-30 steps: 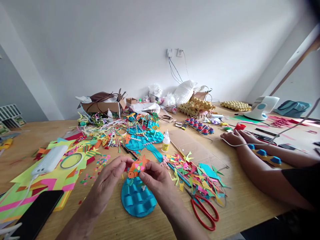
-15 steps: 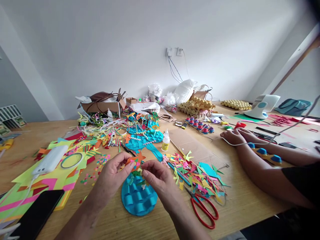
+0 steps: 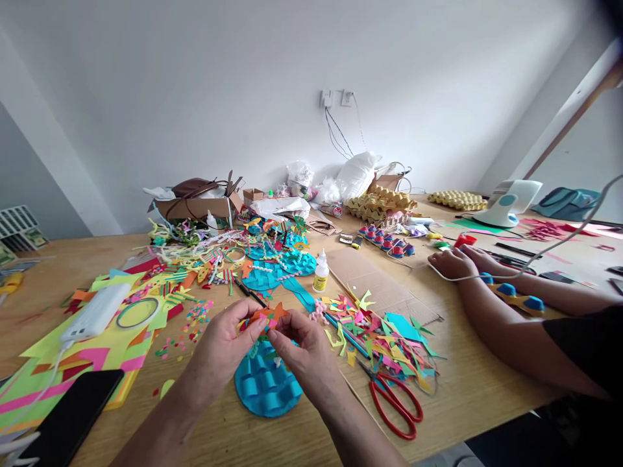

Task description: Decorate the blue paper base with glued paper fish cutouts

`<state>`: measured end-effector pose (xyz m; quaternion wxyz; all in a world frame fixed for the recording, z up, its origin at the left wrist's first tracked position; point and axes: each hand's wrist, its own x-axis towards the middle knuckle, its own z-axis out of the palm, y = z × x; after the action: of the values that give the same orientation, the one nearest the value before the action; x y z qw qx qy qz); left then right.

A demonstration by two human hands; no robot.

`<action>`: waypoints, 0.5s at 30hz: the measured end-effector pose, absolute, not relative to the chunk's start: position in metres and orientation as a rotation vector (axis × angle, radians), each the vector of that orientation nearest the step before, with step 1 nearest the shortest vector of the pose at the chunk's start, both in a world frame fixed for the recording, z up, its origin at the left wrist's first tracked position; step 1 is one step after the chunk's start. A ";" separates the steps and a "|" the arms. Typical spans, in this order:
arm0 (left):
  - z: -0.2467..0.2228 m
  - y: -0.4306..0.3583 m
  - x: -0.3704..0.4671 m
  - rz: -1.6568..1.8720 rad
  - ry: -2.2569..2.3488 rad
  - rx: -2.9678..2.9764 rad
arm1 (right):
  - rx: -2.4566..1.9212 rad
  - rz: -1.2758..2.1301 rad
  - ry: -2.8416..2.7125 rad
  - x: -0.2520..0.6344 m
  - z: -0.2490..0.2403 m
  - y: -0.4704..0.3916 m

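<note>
Pinched between thumb and fingers of my left hand (image 3: 231, 340) is an orange paper fish (image 3: 273, 313) with pink on it. My right hand (image 3: 299, 344) closes on the fish's other side, its fingertips meeting those of the left. Below both hands lies a round blue woven piece (image 3: 268, 388), partly covered by them. A small glue bottle (image 3: 321, 272) with a yellow label stands upright beyond my right hand. Red-handled scissors (image 3: 396, 405) rest on the table to the right.
Colourful paper scraps (image 3: 384, 344) lie right of my hands. At left are yellow sheets (image 3: 104, 350), a white power strip (image 3: 96, 311) and a black phone (image 3: 73, 415). Another person's forearms (image 3: 491, 311) rest at right. Egg trays (image 3: 379, 204) sit at the back.
My right fingers have closed in on the orange fish, and the two hands are nearer each other. The view has shifted slightly.
</note>
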<state>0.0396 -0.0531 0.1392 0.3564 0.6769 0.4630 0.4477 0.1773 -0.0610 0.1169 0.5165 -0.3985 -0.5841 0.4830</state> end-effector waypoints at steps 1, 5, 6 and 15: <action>0.139 -0.053 0.040 1.138 1.212 1.759 | -0.964 1.158 -1.400 0.177 0.116 -0.060; 0.138 -0.051 0.041 1.092 1.270 1.793 | -0.974 1.172 -1.385 0.177 0.112 -0.058; 0.138 -0.051 0.041 1.083 1.267 1.800 | -0.974 1.181 -1.377 0.177 0.111 -0.057; 0.145 -0.057 0.031 1.176 1.302 1.805 | -0.956 1.235 -1.323 0.181 0.112 -0.059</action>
<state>0.0307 -0.0566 0.1450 0.3074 0.6823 0.4922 0.4446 0.1812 -0.0589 0.1121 0.5205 -0.3989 -0.5519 0.5151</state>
